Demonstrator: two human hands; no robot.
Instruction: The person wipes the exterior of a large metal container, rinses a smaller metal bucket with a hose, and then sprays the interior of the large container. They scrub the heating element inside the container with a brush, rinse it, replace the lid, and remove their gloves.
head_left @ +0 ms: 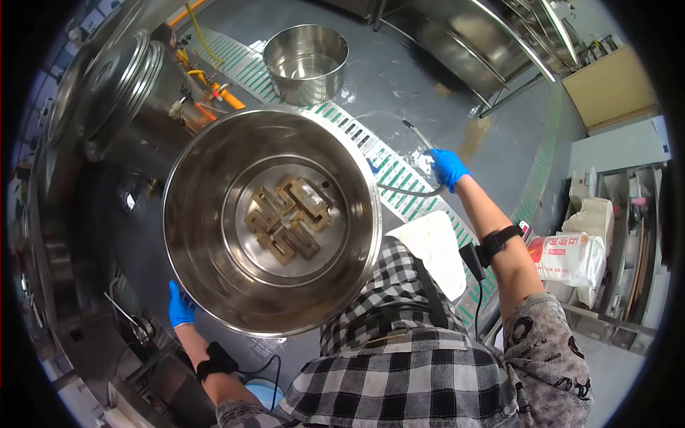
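Note:
A large, deep stainless steel pot (207,185) stands in front of me with its mouth facing up toward me. On its floor lie several brownish, rectangular frame-like pieces (289,217) with slots in them. My left hand (180,305), in a blue glove, is at the outside of the pot near its lower left rim; part of the fingers is hidden by the pot. My right hand (448,170), also in a blue glove, is closed around a thin grey hose (412,191) to the right of the pot. A narrow metal-looking end (412,130) sticks out beyond that hand.
A smaller steel pot (305,93) stands on the floor ahead, beside a green-and-white drain grating (396,171). Large lidded steel vessels (118,93) and orange pipes (230,96) are at left. At right are a printed white sack (567,258) and shelving. The grey floor looks wet.

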